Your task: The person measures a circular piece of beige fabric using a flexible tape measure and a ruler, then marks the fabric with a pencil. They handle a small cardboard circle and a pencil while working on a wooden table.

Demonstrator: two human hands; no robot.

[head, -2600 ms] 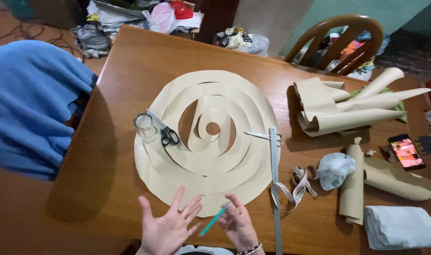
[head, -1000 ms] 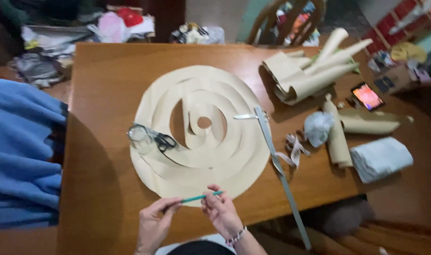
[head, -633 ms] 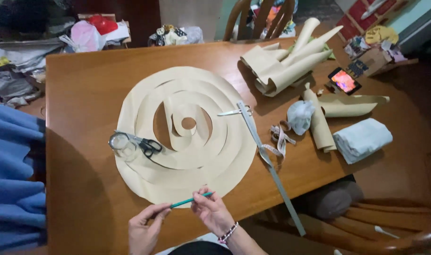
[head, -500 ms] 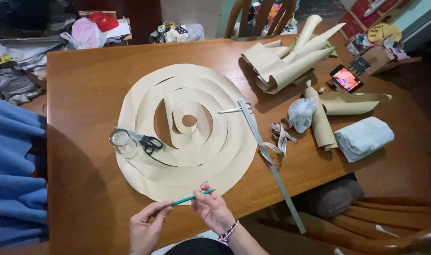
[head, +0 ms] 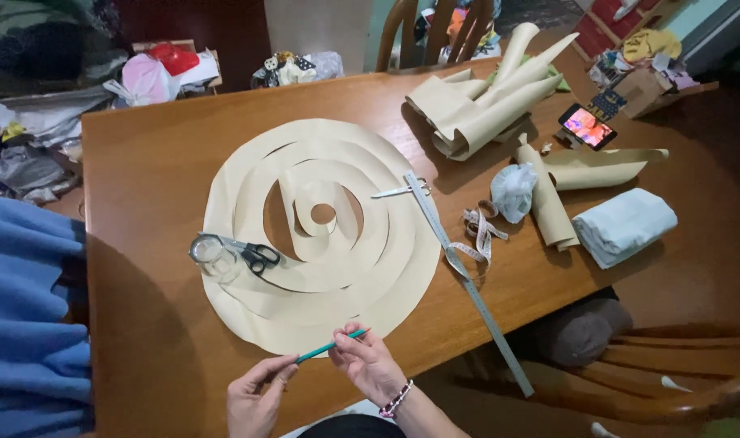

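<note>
A large round sheet of cream paper cut into a spiral [head: 321,235] lies flat on the brown wooden table [head: 143,178]. At its near edge both hands hold a thin teal pencil [head: 331,345]. My left hand [head: 255,397] pinches the pencil's lower end and my right hand [head: 370,363] grips its upper end. Black-handled scissors [head: 252,253] and a clear tape roll [head: 209,251] rest on the spiral's left side. A long metal ruler [head: 467,280] runs diagonally along its right edge.
Rolled cream paper [head: 483,97], a phone with a lit screen [head: 587,126], a measuring tape [head: 477,235], a crumpled pale bag [head: 513,191] and folded pale cloth [head: 624,225] lie at right. Blue fabric [head: 25,316] drapes at left. A wooden chair [head: 670,381] stands near right.
My hands went from lying flat on the paper's edge to holding the teal pencil by both ends. The view has shifted, so the table sits more to the left.
</note>
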